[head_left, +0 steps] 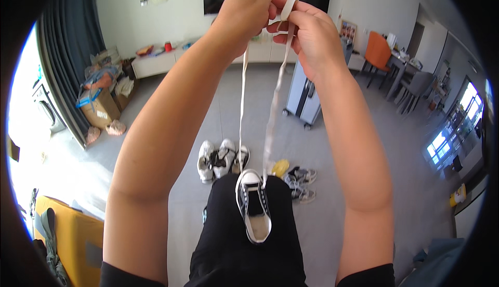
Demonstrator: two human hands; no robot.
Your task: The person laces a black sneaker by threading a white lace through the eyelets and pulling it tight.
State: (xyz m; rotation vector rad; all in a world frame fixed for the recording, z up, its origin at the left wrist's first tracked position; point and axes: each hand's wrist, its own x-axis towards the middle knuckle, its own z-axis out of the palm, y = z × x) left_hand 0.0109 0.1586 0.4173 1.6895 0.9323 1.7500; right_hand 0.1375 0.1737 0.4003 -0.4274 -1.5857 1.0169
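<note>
Pinches white shoelace (270,128) high ahead in left grip (247,9), closed to a fist and turned inward toward right grip (314,35). Shuts right grip more loosely, with the thumb beside a flat band of lace looped over the index finger and with the other fingers spread a little apart. Holds both grips near each other, almost meeting at the upper centre. Reaches forward and up with both arms, slanting left forearm (174,105) and right forearm (353,126) inward from bent, wide-set elbows, below which show black sleeves (130,276). Draws two strands of lace, well apart, down to black-and-white canvas sneaker (254,198). Rests that sneaker on the lap, on black trousers (223,240), with the toe cap pointing away and the opening facing up. Leaves it touched by neither grip. Shows beyond the knees, on grey floor (208,115), white sneakers (225,157) next to a dark shoe (243,157) at left, and grey sneakers (304,177) at right, near a wheeled suitcase (304,100) standing farther off.
</note>
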